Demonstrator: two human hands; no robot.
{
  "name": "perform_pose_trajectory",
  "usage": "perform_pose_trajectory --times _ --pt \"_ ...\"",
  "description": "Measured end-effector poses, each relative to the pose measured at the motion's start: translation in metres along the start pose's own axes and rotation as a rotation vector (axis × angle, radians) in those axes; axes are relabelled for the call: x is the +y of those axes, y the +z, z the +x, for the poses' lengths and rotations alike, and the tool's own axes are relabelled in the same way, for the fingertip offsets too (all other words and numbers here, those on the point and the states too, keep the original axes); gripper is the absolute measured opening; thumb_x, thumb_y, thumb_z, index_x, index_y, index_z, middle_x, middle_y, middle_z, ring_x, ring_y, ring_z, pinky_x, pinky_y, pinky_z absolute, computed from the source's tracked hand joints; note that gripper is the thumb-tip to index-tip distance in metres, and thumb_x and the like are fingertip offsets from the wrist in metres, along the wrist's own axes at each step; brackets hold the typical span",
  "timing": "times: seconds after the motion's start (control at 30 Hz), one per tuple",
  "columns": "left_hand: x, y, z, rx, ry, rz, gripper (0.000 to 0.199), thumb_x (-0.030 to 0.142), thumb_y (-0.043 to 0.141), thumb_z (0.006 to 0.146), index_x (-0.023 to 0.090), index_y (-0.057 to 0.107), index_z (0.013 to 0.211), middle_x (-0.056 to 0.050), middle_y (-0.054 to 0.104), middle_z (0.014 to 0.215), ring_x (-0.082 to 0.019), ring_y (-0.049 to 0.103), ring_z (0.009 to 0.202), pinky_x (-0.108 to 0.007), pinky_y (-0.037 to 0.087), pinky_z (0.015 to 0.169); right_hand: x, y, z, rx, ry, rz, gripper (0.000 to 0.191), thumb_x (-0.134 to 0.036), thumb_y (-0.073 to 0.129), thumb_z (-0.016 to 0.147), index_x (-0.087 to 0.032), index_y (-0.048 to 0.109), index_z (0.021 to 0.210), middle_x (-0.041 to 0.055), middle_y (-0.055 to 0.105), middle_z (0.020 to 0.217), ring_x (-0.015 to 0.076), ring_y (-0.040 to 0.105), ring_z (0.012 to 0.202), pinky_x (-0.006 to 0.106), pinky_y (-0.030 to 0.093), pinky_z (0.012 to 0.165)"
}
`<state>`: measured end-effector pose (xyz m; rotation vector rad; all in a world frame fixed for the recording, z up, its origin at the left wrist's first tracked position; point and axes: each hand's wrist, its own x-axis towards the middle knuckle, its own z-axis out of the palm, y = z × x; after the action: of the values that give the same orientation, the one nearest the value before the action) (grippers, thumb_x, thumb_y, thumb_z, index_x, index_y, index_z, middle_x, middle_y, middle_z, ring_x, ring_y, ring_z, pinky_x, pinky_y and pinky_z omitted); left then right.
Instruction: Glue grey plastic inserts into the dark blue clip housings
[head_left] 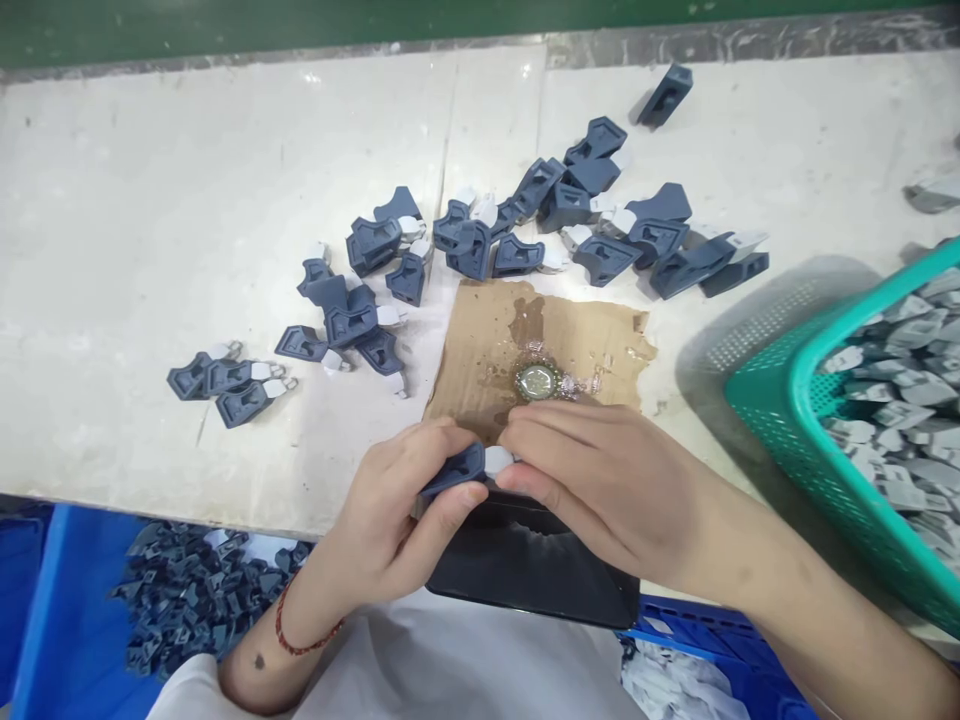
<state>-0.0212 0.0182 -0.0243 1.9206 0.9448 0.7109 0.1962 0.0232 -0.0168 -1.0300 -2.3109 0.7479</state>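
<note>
My left hand (397, 510) is closed around a dark blue plastic part (463, 465), its thumb below and fingers above. From the part's right end sticks out a small white plastic piece (496, 460), pinched between the thumb and fingers of my right hand (600, 465). The two pieces touch end to end; how deep one sits in the other I cannot tell. Just beyond my right fingers, a small round container (537, 381) with shiny liquid stands on a wet, torn piece of cardboard (472, 350). Under my hands is a black tray (532, 575).
Several blue parts with white ends (352, 325) lie scattered across the white worktop (187, 200). At right stands a green basket (802, 390) heaped with grey-white pieces (919, 390). A blue bin (71, 610) at lower left holds loose blue parts (195, 590). Another blue crate (697, 615) sits at lower right.
</note>
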Motion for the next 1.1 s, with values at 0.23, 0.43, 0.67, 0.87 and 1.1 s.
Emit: perform_pose_trajectory --times 0.23,0.43,0.67,0.87,1.1 --pt "-0.001 0.000 0.001 0.042 0.039 0.035 0.008 0.024 0.057 0.101 0.020 0.060 0.108 -0.001 0.063 0.082 -0.015 0.058 0.067 -0.025 0.046 0.060 0.000 0.002 0.001 0.037 -0.036 0.002 0.045 -0.032 0.031 0.116 -0.020 0.055 0.080 -0.0001 0.060 0.069 0.0142 0.053 0.062 0.028 0.039 0.059" --pt "0.000 -0.002 0.003 0.157 0.179 0.252 0.017 0.015 0.061 0.097 0.020 0.063 0.113 -0.006 0.071 0.090 -0.021 0.064 0.082 -0.031 0.054 0.075 0.003 -0.003 -0.002 0.184 -0.046 0.039 0.034 -0.032 0.043 0.113 -0.016 0.066 0.094 0.0037 0.069 0.080 0.0161 0.060 0.074 0.029 0.046 0.068" --pt "-0.012 -0.035 0.022 0.258 0.122 0.780 0.052 0.026 0.069 0.095 0.024 0.059 0.146 -0.019 0.060 0.150 -0.045 0.047 0.148 -0.066 0.034 0.122 0.001 -0.013 -0.009 0.350 0.139 0.175 0.020 -0.023 0.049 0.110 -0.019 0.068 0.104 0.0054 0.074 0.095 0.0164 0.068 0.087 0.029 0.051 0.077" --pt "-0.030 -0.049 0.036 0.117 -0.047 0.984 0.032 0.035 0.055 0.104 0.024 0.069 0.130 -0.018 0.052 0.160 -0.050 0.037 0.155 -0.079 0.030 0.118 0.002 -0.018 -0.009 0.393 0.165 0.139 0.020 -0.022 0.050 0.109 -0.019 0.068 0.103 0.0055 0.073 0.092 0.0176 0.068 0.084 0.031 0.053 0.076" --pt "-0.076 -0.117 0.020 0.289 -0.034 0.861 0.034 0.038 0.067 0.096 0.026 0.070 0.127 -0.012 0.063 0.147 -0.045 0.043 0.150 -0.066 0.034 0.124 0.007 -0.019 -0.010 0.356 0.196 0.144 0.024 -0.026 0.048 0.110 -0.018 0.069 0.104 0.0085 0.075 0.097 0.0201 0.072 0.089 0.032 0.056 0.079"
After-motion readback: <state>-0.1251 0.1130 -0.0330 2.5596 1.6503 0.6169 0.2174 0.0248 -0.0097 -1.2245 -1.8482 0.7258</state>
